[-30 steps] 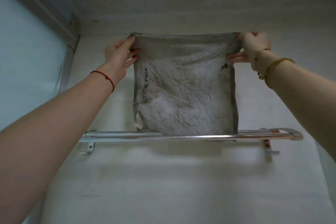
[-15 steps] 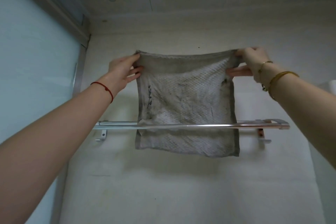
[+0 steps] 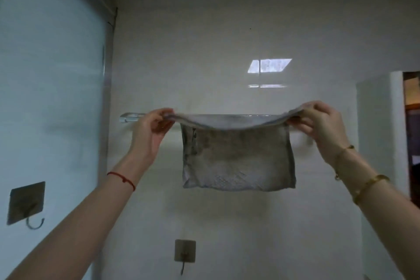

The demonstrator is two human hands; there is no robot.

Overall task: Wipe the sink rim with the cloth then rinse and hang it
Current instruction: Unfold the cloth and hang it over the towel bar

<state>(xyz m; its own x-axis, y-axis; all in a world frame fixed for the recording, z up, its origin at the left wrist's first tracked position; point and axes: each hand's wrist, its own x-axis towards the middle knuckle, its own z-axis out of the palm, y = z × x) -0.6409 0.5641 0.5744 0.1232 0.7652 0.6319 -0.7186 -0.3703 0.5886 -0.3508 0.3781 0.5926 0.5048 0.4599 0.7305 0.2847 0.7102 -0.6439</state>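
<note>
A grey, stained cloth (image 3: 236,157) hangs over the chrome towel rail (image 3: 130,117) on the white wall, its far half dangling below the bar. My left hand (image 3: 152,129) pinches the cloth's near left corner at rail height. My right hand (image 3: 320,125) pinches the near right corner. Between the two hands the near edge sags slightly and is held out level toward me. Most of the rail is hidden behind the cloth and my hands. No sink is in view.
A frosted glass panel (image 3: 50,98) with a stick-on hook (image 3: 26,204) stands to the left. A second adhesive hook (image 3: 184,251) sits on the wall below the cloth. A dark doorway (image 3: 412,132) opens at the right edge.
Both hands have lowered the cloth's top edge from well above the rail to rail height, so the cloth now drapes over the bar. The view has tilted down, away from the ceiling.
</note>
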